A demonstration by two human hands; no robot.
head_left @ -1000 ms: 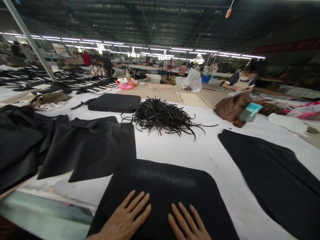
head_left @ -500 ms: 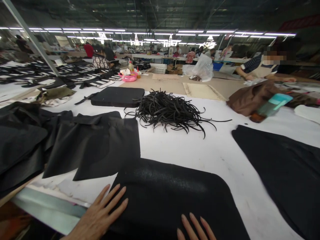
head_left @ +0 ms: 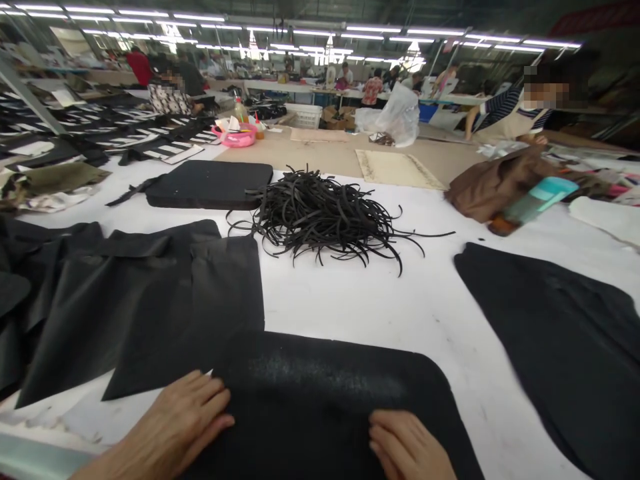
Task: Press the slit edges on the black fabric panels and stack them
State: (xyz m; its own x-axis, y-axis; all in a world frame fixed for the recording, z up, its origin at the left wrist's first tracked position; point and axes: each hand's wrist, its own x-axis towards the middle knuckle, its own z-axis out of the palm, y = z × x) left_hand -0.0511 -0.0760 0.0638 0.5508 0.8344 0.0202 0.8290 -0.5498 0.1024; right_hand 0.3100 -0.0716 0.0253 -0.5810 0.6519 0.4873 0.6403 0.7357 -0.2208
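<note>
A black panel with rounded corners [head_left: 320, 387], like leather or coated fabric, lies flat on the white table in front of me, its near edge out of frame. At its left edge is my left hand [head_left: 187, 417], fingers bent and drawn together against the black material. My right hand [head_left: 410, 443] rests on the panel's right half with its fingers curled and pressed together, gripping at the dark surface. Both thumbs are mostly hidden, so the exact pinch is hard to see. Left of the panel lie creased black sheets [head_left: 150, 287], reaching its far left corner.
A heap of thin black strips [head_left: 325, 217] lies beyond the panel, beside a stack of black pads [head_left: 207, 183]. Another black piece [head_left: 550, 333] lies at right. Farther off are a teal-lidded bottle [head_left: 535, 203], brown cloth [head_left: 493, 183], a pink basket [head_left: 235, 135] and a co-worker [head_left: 515, 117].
Both hands have gone from flat, spread fingers to curled, closed ones on the panel. My right hand shows more fully in view. The camera view has tilted down and shifted slightly right.
</note>
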